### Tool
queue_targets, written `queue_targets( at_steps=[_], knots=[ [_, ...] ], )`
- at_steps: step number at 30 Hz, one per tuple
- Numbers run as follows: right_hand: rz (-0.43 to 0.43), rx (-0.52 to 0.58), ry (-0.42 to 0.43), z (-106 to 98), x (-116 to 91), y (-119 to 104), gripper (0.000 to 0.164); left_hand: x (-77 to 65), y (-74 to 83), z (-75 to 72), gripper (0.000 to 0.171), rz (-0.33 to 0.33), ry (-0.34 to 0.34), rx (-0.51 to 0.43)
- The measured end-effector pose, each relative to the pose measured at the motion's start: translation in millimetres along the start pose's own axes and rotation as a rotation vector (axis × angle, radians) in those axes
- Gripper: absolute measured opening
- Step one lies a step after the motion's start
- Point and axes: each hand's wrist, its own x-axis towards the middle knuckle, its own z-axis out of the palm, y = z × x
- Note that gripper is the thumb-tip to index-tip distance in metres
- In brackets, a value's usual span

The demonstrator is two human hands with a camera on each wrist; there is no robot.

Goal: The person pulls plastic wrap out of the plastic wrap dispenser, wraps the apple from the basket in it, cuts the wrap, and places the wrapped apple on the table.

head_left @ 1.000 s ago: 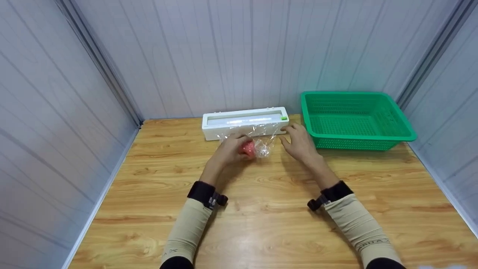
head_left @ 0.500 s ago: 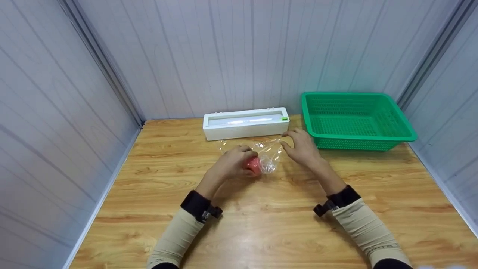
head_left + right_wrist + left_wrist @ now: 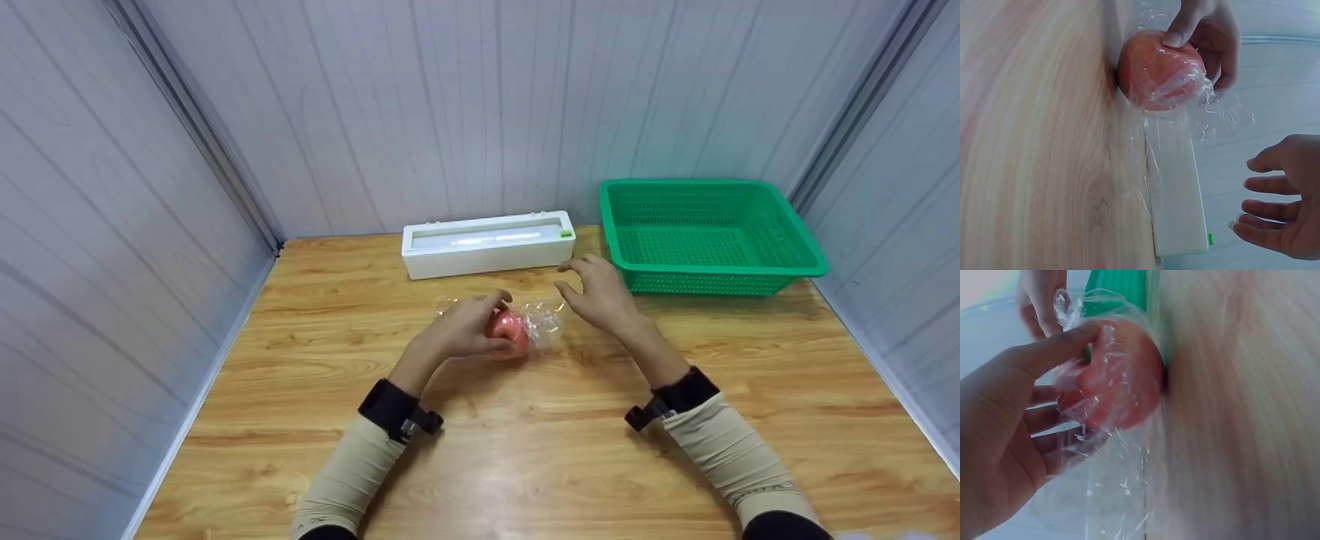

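Note:
A red apple (image 3: 509,331) sits on the wooden table, partly covered by clear cling film (image 3: 541,321). My left hand (image 3: 466,327) holds it from the left, thumb on its near side and fingers behind. In the left wrist view a short stem shows beside the thumb, and loose film (image 3: 1123,495) trails below the fruit. The film lies crumpled at the apple's right side in the head view. My right hand (image 3: 598,296) hovers to the right with loosely bent, spread fingers and nothing between them; the right wrist view shows it apart from the crumpled film.
Behind the hands, a white cling film dispenser (image 3: 487,246) with a green slider (image 3: 566,234) stands near the back wall. A green plastic basket (image 3: 724,270) is at the back right, close to my right hand.
The apple and film have come away from the dispenser, toward me and slightly right, with my left hand. The film stretched between the hands has gone slack and bunched; my right hand has let it go.

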Motion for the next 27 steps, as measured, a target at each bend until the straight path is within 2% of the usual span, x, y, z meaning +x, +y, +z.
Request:
queue_targets(
  at_steps=[3, 7, 11, 17, 23, 27],
  knots=[
    [0.004, 0.0, -0.008, 1, 0, 0, 0.029, 0.5, -5.4, 1.0, 0.06, 0.014, 0.012, -0.033],
    [0.007, 0.0, -0.016, 2, 0, 0, 0.03, 1.9, -9.6, 3.2, 0.056, 0.033, 0.019, -0.006],
    [0.001, -0.002, -0.009, 2, -1, 0, 0.029, 2.3, -11.3, 6.1, 0.075, 0.034, 0.024, 0.022],
    [0.008, -0.007, -0.01, 1, -1, -1, 0.029, 2.6, -12.1, 10.6, 0.1, 0.0, 0.022, 0.021],
    [0.01, -0.006, -0.018, 2, -1, 0, 0.03, 2.4, -12.7, 13.3, 0.109, -0.08, 0.004, 0.073],
    [0.009, -0.004, -0.028, 2, -1, -1, 0.029, -1.0, -13.9, 13.9, 0.101, -0.115, 0.017, 0.03]
  ],
)
